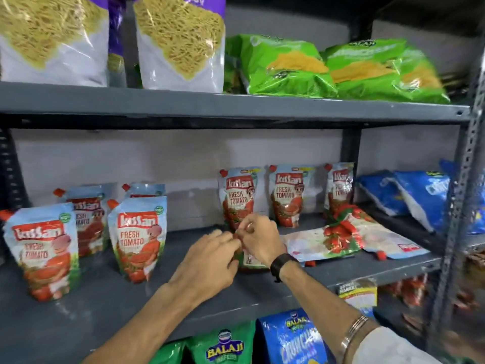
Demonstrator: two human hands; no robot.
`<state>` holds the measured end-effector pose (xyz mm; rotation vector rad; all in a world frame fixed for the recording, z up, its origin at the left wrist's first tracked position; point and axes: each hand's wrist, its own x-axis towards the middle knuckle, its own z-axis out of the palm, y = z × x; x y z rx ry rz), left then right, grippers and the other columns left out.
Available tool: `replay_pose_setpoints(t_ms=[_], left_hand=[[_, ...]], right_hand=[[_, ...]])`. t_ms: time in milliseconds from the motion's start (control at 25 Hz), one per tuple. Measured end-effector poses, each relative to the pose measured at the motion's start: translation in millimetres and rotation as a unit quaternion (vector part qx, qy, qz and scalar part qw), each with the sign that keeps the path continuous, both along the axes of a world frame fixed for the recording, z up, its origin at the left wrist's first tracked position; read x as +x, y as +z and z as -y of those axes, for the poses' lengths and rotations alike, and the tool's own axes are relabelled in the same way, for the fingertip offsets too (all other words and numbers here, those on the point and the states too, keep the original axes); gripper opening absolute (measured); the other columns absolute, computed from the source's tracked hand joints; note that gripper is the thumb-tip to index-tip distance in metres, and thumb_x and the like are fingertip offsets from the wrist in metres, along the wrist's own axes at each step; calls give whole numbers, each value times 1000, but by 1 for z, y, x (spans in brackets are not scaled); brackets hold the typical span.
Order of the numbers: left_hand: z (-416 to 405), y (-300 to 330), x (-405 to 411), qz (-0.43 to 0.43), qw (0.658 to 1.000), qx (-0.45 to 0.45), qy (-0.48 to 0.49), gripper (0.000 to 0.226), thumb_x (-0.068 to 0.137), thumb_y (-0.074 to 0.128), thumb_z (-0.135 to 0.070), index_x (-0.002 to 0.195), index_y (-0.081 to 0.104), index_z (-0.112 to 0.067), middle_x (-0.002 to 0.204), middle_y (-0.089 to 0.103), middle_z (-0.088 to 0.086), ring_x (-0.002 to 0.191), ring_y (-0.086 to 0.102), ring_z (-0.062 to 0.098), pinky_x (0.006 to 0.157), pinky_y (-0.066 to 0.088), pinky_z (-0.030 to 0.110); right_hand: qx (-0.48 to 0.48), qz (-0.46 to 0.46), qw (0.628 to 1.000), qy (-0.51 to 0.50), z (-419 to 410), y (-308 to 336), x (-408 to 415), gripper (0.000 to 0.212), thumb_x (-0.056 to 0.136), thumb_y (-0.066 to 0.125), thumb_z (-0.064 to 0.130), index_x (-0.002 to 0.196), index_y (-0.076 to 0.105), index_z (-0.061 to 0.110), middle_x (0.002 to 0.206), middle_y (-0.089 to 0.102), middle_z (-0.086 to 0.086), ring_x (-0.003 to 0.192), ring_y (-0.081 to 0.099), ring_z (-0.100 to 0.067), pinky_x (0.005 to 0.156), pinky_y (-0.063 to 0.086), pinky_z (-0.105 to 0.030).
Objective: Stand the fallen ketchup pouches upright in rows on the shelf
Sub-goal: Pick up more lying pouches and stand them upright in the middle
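Several ketchup pouches stand upright on the grey shelf [105,298]: one at the front left [43,248], one in the middle [137,232], others behind them, and three along the back wall [287,194]. Fallen pouches [341,236] lie flat at the right. Both my hands hold one ketchup pouch [250,260] at mid-shelf, mostly hidden behind them. My left hand [210,261] grips its left side. My right hand [258,236], with a black wrist band, pinches its top.
Blue snack bags [420,198] lean at the right end of the shelf, beside the perforated metal upright [469,164]. The shelf above carries white noodle bags [181,43] and green snack bags [288,67]. Green and blue Balaji bags [296,337] sit on the shelf below.
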<state>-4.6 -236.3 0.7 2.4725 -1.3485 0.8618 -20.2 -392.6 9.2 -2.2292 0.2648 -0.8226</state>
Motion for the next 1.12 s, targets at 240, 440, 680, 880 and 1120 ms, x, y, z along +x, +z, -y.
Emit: replay_pose_setpoints(t_ms=[240, 440, 680, 880, 1120], left_hand=[[54, -16, 14, 39, 989, 138, 37, 53, 73, 60, -38, 123, 61, -20, 126, 64, 1, 121, 53, 23, 110, 37, 38], [70, -27, 24, 88, 982, 163, 38, 51, 84, 53, -41, 129, 55, -19, 128, 66, 8, 118, 59, 29, 105, 40, 48], [72, -39, 36, 140, 973, 180, 26, 43, 97, 51, -36, 137, 52, -19, 134, 66, 7, 125, 60, 28, 113, 38, 54], [85, -6, 37, 40, 997, 58, 16, 28, 99, 42, -36, 115, 63, -27, 116, 75, -3, 105, 69, 21, 89, 53, 41], [97, 15, 48, -234, 949, -209, 28, 30, 101, 50, -35, 78, 64, -22, 81, 74, -4, 73, 70, 16, 65, 57, 36]], right_hand=[[-21, -17, 999, 24, 52, 0, 2, 27, 85, 60, 7, 66, 63, 25, 65, 67, 8, 65, 64, -7, 66, 52, -26], [22, -2, 999, 31, 83, -6, -16, 27, 87, 56, 2, 76, 67, 23, 73, 71, 4, 70, 68, -11, 61, 51, -17], [165, 20, 985, 51, 104, -19, -44, 21, 88, 51, -3, 82, 64, 13, 82, 70, -20, 56, 65, -20, 53, 58, -36], [170, 38, 982, 79, 102, -8, -55, 18, 95, 59, 16, 80, 64, 8, 61, 69, -11, 45, 59, -18, 45, 54, -35], [118, -240, 949, 165, 98, 20, -60, 54, 92, 55, 57, 72, 70, 9, 69, 77, -16, 45, 65, -20, 44, 49, -26]])
